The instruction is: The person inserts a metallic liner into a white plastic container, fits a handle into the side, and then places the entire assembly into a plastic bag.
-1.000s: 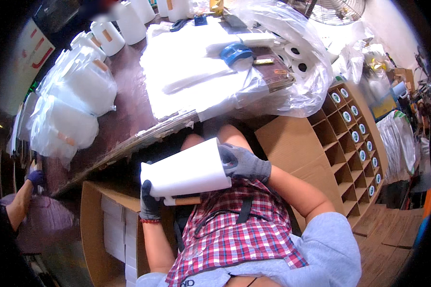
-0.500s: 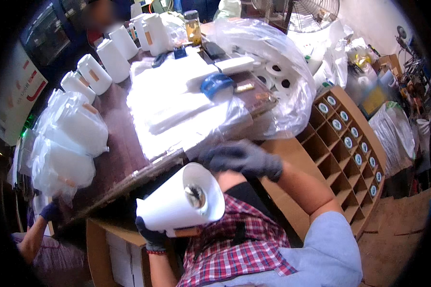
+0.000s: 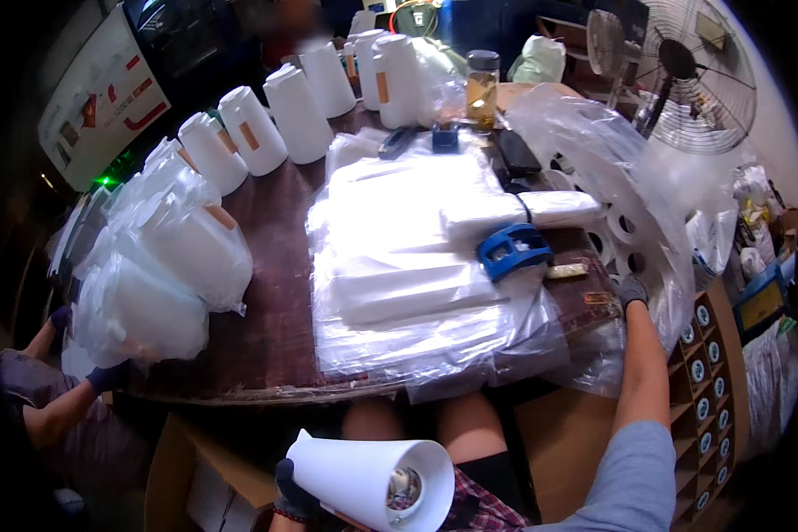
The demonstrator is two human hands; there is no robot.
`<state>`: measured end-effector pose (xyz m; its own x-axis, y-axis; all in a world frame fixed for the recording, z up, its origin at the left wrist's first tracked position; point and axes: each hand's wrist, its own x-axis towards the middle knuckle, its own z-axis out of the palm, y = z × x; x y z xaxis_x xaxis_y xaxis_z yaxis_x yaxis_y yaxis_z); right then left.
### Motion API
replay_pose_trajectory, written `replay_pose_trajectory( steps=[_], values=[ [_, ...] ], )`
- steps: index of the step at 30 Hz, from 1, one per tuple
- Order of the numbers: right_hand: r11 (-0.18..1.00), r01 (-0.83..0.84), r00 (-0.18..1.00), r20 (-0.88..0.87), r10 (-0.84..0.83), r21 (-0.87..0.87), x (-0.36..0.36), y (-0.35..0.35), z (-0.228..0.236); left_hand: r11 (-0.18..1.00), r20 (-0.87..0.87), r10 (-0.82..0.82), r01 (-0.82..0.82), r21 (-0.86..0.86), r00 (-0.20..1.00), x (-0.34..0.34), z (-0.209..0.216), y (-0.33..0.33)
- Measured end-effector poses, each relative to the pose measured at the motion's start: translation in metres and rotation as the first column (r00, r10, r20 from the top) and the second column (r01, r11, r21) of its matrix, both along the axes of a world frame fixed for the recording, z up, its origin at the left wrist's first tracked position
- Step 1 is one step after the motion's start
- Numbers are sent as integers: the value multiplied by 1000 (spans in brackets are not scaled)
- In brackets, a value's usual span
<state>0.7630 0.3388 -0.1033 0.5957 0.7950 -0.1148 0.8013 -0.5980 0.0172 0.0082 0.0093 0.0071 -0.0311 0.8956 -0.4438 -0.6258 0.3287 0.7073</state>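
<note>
Low at the front, a white tapered jug (image 3: 363, 474) with a small spout and a brown handle lies tilted in my gloved left hand (image 3: 294, 492). Its wide round end faces right, and something shiny and silvery shows inside. My gloved right hand (image 3: 631, 291) reaches to the right end of the table, at a clear plastic bag (image 3: 674, 239) of white ring-shaped parts (image 3: 628, 226). Its fingers are too hidden to show whether they grip anything.
Flat clear bags (image 3: 408, 257) and a blue tape dispenser (image 3: 514, 251) lie on the dark table (image 3: 279, 293). White jugs (image 3: 297, 115) line its far left; bagged jugs (image 3: 151, 284) stand nearer. At right is a divided carton (image 3: 727, 355). A co-worker's gloved hand (image 3: 106, 377) is at left.
My right hand has moved from beside the jug to the bag of rings at the right. The jug, still in my left hand, sits lower in view. The view has shifted.
</note>
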Motion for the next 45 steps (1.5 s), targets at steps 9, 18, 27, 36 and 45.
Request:
replay_pose_trajectory(
  steps=[9,18,27,36,45],
  values=[
    [973,206,978,5,-207,-103,45,0,-6,997,16,-78,78,-12,997,1,-4,15],
    [972,-82,948,-284,144,218,-43,-28,92,998,-72,52,-48,50,996,10,8,2],
    [130,24,627,-117,770,991,-184,-105,277,962,43,236,-240,131,971,6,-2,-21],
    [869,-76,-328,-835,442,490,-429,-258,270,964,-4,25,-23,264,1000,6,4,-37],
    [690,-180,-159,-713,683,701,-478,-279,229,955,84,92,-112,275,992,-6,27,-59]
  ],
)
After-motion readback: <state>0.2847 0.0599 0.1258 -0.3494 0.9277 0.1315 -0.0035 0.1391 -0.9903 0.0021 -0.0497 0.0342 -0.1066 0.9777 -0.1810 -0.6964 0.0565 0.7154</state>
